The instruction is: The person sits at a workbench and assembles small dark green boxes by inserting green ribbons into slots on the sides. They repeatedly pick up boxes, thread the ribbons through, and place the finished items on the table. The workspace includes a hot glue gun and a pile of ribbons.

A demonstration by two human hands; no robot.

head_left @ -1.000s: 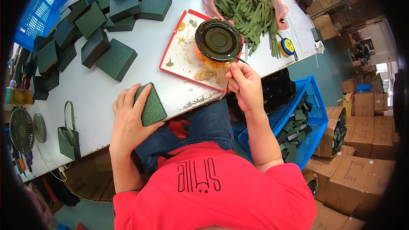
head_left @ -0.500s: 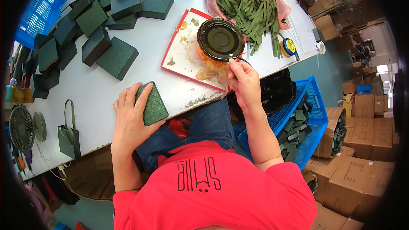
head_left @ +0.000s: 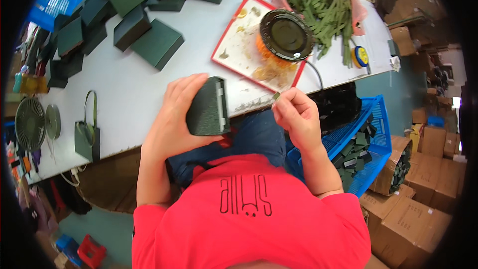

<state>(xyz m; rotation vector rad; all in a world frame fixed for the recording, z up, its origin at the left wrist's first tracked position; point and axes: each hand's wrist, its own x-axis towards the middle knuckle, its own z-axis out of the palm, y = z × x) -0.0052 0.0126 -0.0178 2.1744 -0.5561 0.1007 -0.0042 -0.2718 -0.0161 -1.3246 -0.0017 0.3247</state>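
In my left hand (head_left: 174, 114) is a dark green box (head_left: 205, 109), tilted so that one narrow side with a pale strip faces right. The fingers and thumb wrap around it above the table's front edge. My right hand (head_left: 300, 117) is closed in a pinch, apart from the box. A small greenish piece, seemingly a ribbon end (head_left: 277, 95), pokes out of its fingertips; the rest is hidden. Beyond that hand, a round black pot (head_left: 287, 35) stands on a red-edged white board (head_left: 233, 52) smeared with amber residue.
Many dark green boxes (head_left: 158, 45) are piled at the back left. A pink bag (head_left: 359, 10) spills green ribbons (head_left: 318, 5). A small box with a ribbon loop (head_left: 87, 142) stands near a fan (head_left: 30, 124). A blue crate (head_left: 381, 139) holds green pieces on the right.
My right hand has come away from the pot's rim toward me. My left hand has turned the box, bringing its narrow side into view. The whole view has shifted.
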